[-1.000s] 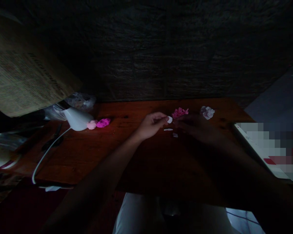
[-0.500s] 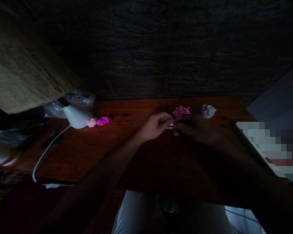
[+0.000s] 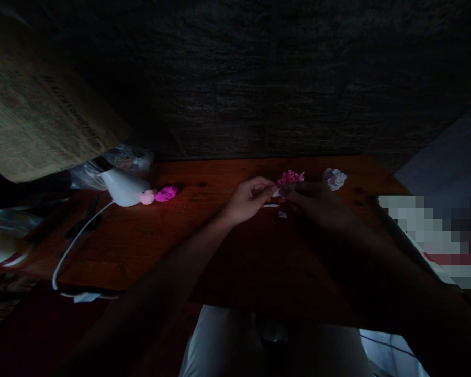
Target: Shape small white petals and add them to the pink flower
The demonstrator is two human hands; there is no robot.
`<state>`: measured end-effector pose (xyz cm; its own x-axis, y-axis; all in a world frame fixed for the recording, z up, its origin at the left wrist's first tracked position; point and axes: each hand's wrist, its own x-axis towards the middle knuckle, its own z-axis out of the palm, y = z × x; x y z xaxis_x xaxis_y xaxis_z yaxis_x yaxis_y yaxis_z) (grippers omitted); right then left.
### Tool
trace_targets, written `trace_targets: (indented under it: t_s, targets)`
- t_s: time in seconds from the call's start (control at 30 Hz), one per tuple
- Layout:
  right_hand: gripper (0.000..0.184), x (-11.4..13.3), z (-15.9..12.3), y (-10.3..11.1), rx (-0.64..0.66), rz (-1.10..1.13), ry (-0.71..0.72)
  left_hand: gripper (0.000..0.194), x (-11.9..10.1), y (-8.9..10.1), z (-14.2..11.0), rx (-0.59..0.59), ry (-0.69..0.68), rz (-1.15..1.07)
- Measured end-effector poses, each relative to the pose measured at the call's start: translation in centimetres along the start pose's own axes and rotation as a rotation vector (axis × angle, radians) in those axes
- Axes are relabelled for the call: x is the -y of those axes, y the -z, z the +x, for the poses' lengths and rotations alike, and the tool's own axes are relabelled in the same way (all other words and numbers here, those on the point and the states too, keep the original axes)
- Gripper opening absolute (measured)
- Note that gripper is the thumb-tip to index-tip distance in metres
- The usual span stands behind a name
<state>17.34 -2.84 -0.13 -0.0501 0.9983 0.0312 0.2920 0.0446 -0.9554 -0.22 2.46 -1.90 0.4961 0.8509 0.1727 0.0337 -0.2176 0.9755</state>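
My left hand (image 3: 251, 199) and my right hand (image 3: 306, 200) meet over the wooden table, fingers pinched together. Between their fingertips shows a small white piece (image 3: 277, 193), which looks like paper or thin cloth. Just below the fingers a white strip (image 3: 270, 206) and a small white scrap (image 3: 282, 214) lie on the wood. Right behind my hands sits a crumpled pink paper-like flower (image 3: 290, 177). A similar white flower (image 3: 335, 178) rests farther right. The picture is dark, and my right fingers are mostly in shadow.
On the left stands a white cone-shaped lamp (image 3: 126, 187) with a cable, beside a pale pink bunch (image 3: 147, 196) and a magenta bunch (image 3: 166, 193). Dark scissors (image 3: 84, 222) lie near the cable. A printed paper shade (image 3: 51, 115) hangs at upper left. A stone wall (image 3: 235, 84) borders the table (image 3: 172, 225).
My hands have shifted slightly, so the white piece between my fingertips and the strip below now show more clearly. The scene has grown a little darker.
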Motion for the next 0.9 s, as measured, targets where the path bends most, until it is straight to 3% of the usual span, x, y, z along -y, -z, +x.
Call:
trace_targets:
  t_s: [0.23,0.53,0.63,0.8,0.9]
  targets:
    - [0.028,-0.2,0.0,-0.3,-0.066,0.058,0.025,0.009,-0.4,0.0,0.1,-0.019,-0.075,-0.019]
    - [0.015,0.3,0.2,-0.1,-0.205,0.451,-0.107,0.001,0.2,1.4,0.3,-0.062,-0.058,0.211]
    - [0.016,0.4,0.2,-0.1,-0.164,0.472,-0.121,0.003,0.4,2.1,0.4,-0.088,-0.071,0.365]
    - [0.021,-0.1,0.0,-0.6,-0.059,0.517,-0.137,0.013,-0.1,2.9,0.0,-0.019,-0.056,0.668]
    - [0.021,0.0,0.0,-0.7,-0.04,0.548,-0.164,0.012,-0.2,3.0,-0.2,-0.053,-0.085,0.766]
